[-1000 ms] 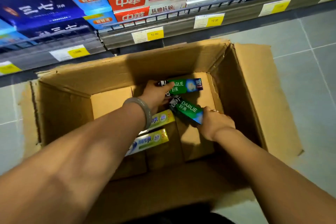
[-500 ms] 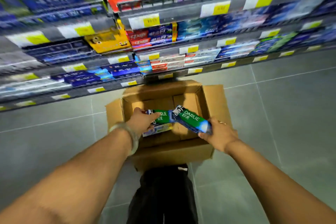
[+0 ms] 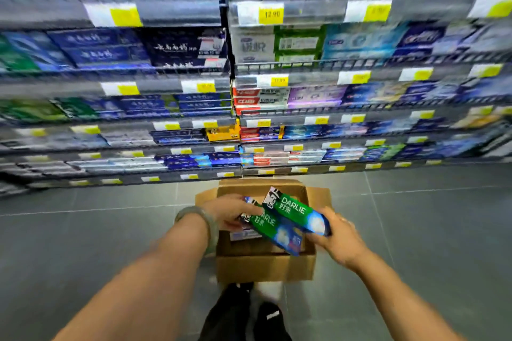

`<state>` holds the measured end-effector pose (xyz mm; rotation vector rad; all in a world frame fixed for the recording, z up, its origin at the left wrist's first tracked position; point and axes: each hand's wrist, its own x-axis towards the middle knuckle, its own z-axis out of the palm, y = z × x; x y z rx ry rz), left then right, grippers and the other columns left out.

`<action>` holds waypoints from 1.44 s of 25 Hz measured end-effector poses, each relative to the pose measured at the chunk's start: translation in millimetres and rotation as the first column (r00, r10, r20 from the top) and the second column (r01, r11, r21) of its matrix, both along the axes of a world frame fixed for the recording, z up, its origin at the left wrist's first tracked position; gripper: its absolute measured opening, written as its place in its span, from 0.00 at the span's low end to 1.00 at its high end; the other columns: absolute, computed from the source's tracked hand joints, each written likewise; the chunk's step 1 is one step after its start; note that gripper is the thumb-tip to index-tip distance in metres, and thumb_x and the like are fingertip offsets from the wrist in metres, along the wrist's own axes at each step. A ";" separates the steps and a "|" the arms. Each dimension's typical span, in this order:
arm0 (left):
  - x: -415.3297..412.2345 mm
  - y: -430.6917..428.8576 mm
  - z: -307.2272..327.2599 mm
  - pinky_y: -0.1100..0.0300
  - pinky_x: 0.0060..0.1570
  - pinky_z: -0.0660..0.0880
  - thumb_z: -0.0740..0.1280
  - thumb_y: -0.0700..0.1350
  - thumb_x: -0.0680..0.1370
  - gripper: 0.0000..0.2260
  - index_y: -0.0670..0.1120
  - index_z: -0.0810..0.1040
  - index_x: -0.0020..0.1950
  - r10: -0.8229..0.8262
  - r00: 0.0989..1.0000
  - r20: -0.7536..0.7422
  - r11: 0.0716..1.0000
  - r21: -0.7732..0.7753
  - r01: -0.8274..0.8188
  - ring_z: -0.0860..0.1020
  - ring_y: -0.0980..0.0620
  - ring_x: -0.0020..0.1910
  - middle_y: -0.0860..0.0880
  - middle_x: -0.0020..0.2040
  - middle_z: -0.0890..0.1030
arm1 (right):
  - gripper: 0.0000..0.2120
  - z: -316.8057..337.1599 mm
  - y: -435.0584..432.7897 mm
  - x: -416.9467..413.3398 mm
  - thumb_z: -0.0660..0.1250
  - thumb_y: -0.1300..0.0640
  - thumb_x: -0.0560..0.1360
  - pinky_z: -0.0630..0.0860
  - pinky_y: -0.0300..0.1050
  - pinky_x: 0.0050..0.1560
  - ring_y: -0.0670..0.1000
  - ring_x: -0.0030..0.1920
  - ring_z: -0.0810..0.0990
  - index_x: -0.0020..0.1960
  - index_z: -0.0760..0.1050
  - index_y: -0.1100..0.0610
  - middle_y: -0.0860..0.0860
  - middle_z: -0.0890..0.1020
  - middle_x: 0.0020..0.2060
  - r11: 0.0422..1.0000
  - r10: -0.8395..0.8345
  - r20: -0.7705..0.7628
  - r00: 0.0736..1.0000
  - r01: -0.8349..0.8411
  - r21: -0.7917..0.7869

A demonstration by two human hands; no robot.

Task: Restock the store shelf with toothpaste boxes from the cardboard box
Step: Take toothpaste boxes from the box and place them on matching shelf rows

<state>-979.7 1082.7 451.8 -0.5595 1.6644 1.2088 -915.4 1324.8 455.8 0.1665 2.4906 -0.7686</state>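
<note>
Over the open brown cardboard box (image 3: 263, 267) on the grey tiled floor (image 3: 429, 230), we see the left hand (image 3: 230, 212) grasping the lower green cardboard toothpaste box (image 3: 273, 231) and the right hand (image 3: 340, 241) grasping the upper green cardboard toothpaste box (image 3: 297, 210) (the two overlap); stocked wire-fronted store shelves (image 3: 160, 87) stand behind, blurred.

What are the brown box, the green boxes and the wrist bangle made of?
Brown box: cardboard, matte, with folded flaps. Green boxes: thin printed card, glossy judging by the sheen. Bangle: pale and smooth, perhaps jade or glass; too blurred to say.
</note>
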 end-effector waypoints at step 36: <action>168.6 -140.5 312.2 0.57 0.40 0.83 0.60 0.57 0.79 0.20 0.42 0.77 0.58 0.698 0.319 -0.641 0.679 0.452 -0.578 0.82 0.46 0.50 0.44 0.54 0.82 | 0.28 302.2 -151.7 6.6 0.55 0.42 0.79 0.73 0.43 0.35 0.58 0.54 0.79 0.75 0.56 0.54 0.58 0.72 0.64 0.862 0.102 -0.321 0.942 -0.245 -0.444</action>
